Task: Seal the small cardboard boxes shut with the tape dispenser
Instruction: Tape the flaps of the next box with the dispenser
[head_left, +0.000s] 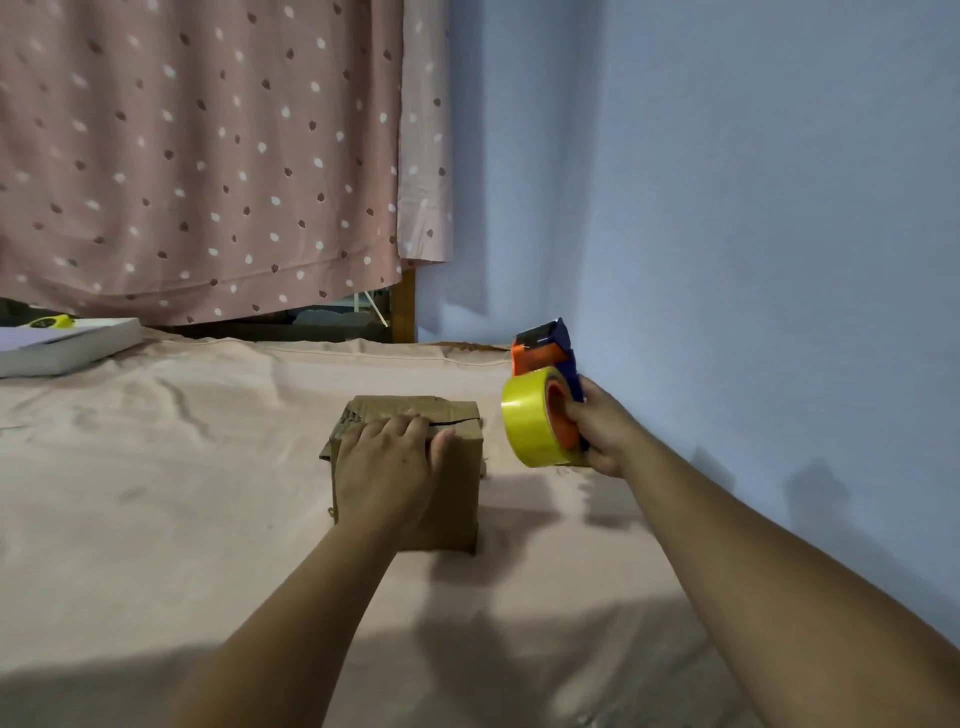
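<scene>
One cardboard box (457, 493) on pink sheet (156, 493), blue wall (727, 208) right; left grip (384, 457) flat on it, right grip (605, 428) wrapped round tape dispenser (540, 402).

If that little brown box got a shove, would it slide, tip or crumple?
Probably slide a little, then snag: the cardboard box sits on a wrinkled pink sheet. Tipping seems unlikely, since it looks blocky and the left hand presses its top. Its flaps look ragged and unsealed, so the top may give under pressure.
</scene>
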